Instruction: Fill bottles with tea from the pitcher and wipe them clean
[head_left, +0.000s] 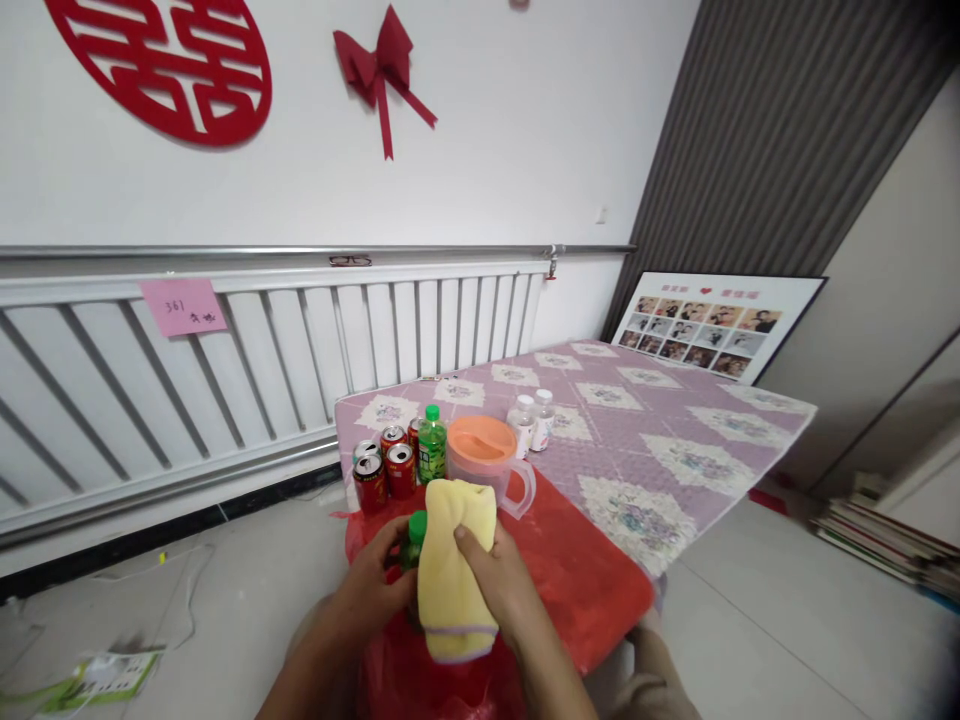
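My right hand (495, 570) grips a folded yellow cloth (457, 575), thumb on top. Just left of it, my left hand (379, 585) has its fingers round a green-capped bottle (417, 526), most of which the cloth and hand hide. Both are above a red plastic bag (585, 570) spread over the table's near end. Beyond them stands a clear pitcher with an orange lid (481, 440). Another green-capped bottle (432, 445) stands upright beside it, with several drink cans (400, 470) to its left.
Two white-capped bottles (541, 420) stand behind the pitcher on the purple patterned tablecloth (667, 460). A white radiator (285, 360) runs along the wall at left. A photo board (709, 320) leans at the far end.
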